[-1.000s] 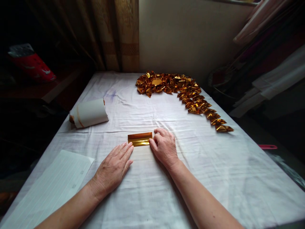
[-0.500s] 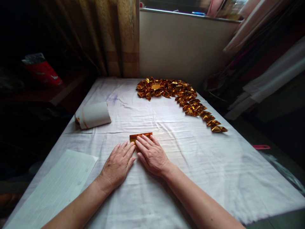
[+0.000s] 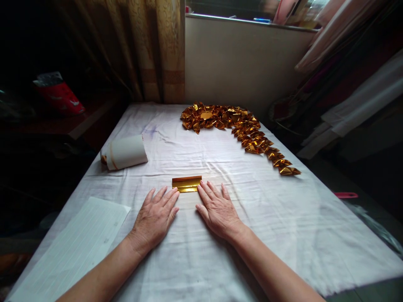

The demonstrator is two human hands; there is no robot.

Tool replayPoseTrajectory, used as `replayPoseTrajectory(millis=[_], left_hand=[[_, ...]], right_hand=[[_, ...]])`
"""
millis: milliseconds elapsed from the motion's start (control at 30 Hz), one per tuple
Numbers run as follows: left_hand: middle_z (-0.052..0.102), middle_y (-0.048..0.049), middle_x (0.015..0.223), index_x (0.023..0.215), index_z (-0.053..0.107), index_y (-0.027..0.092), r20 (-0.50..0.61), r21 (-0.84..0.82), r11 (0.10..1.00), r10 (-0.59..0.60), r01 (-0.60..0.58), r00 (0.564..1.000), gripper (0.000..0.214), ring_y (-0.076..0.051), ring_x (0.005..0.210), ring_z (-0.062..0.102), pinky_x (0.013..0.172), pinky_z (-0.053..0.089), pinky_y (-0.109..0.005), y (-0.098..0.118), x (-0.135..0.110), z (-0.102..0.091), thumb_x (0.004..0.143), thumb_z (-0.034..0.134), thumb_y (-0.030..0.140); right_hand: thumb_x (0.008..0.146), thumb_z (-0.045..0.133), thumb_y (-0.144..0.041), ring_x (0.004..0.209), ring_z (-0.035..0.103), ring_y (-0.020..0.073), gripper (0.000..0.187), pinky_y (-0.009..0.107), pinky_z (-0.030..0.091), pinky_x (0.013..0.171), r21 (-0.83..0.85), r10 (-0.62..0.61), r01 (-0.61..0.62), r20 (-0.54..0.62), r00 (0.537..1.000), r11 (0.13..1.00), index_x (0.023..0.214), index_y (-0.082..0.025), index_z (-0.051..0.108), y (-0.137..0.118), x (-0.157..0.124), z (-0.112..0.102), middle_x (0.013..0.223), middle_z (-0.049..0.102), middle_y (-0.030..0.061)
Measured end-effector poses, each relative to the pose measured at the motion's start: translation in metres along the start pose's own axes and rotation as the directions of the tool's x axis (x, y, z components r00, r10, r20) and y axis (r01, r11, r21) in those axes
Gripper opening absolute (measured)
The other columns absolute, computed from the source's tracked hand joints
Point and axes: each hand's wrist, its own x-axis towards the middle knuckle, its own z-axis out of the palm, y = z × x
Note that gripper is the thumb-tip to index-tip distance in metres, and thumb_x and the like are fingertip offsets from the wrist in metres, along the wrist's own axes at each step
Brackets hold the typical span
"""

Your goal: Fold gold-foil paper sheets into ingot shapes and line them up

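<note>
A shiny gold foil paper strip [image 3: 187, 183], creased lengthwise, lies flat on the white cloth in front of me. My left hand [image 3: 155, 212] rests palm down with fingers out, its fingertips at the strip's lower left corner. At the right end of the strip, the fingertips of my right hand [image 3: 218, 206] touch the edge, and that hand is also flat with fingers spread. Folded gold foil pieces [image 3: 220, 116] form a pile at the far side of the table, and a row of them trails down toward the right edge.
A white roll [image 3: 127, 152] with a band round it lies at the left. A lined paper sheet [image 3: 72, 247] covers the near left of the cloth [image 3: 195, 260]. Beyond stand a curtain [image 3: 157, 50] and a wall; a red container [image 3: 61, 97] sits on a dark side table.
My right hand has slid right along the foil strip to its right end, uncovering the strip's middle. My left hand stays nearly in place.
</note>
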Motion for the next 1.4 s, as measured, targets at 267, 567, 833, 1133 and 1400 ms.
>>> replayPoseTrajectory(millis=[267,567,833,1133,1400], left_hand=[[0.067,-0.0087,0.128,0.129,0.062,0.019,-0.01,0.031,0.999,-0.025,0.026,1.0,0.04,-0.032,0.127,0.053,0.115,0.024,-0.055,0.019,0.02,-0.014,0.097,0.045,0.036],[0.053,-0.0051,0.146,0.143,0.048,0.021,0.09,-0.074,0.994,0.091,-0.084,0.992,0.053,-0.022,0.137,0.045,0.121,0.017,-0.046,0.033,0.032,0.012,0.101,0.028,0.047],[0.048,-0.0083,0.149,0.146,0.043,0.022,0.135,-0.041,0.999,0.033,-0.028,0.99,0.053,-0.024,0.139,0.043,0.12,0.014,-0.051,-0.003,0.0,0.005,0.1,0.033,0.044],[0.068,-0.0046,0.127,0.12,0.066,0.027,0.017,-0.128,0.989,-0.075,0.076,0.997,0.033,-0.026,0.12,0.059,0.111,0.026,-0.056,-0.002,0.017,-0.007,0.099,0.041,0.035],[0.072,-0.0043,0.109,0.099,0.067,0.023,-0.066,-0.196,0.972,-0.143,0.127,0.988,0.019,-0.023,0.104,0.063,0.107,0.032,-0.05,0.0,0.03,-0.005,0.095,0.049,0.026]], right_hand=[[0.099,0.039,-0.047,0.149,0.02,0.0273,0.058,0.058,0.01,0.12,-0.028,0.026,-0.026,-0.002,1.0,0.999,0.151,-0.022,0.034,0.005,-0.003,0.001,0.159,0.023,0.0051],[0.1,0.037,-0.045,0.149,0.02,0.0267,0.057,0.057,0.009,0.12,0.001,0.015,-0.015,0.005,1.0,1.0,0.151,-0.021,0.034,0.007,-0.004,0.0,0.16,0.022,0.0058],[0.099,0.041,-0.044,0.148,0.023,0.029,0.057,0.059,0.012,0.119,0.035,0.009,-0.008,-0.046,0.999,0.999,0.15,-0.02,0.038,0.006,-0.004,0.001,0.159,0.027,0.0066],[0.092,0.053,-0.026,0.129,0.051,0.0258,0.032,0.047,0.034,0.109,0.182,0.032,0.007,-0.212,0.977,0.983,0.122,-0.023,0.064,0.016,0.01,-0.01,0.137,0.06,0.0067],[0.078,0.07,-0.026,0.109,0.057,0.0245,0.034,0.039,0.042,0.095,0.313,0.13,-0.05,-0.242,0.961,0.949,0.112,-0.02,0.067,0.028,0.038,-0.014,0.115,0.067,0.0069]])
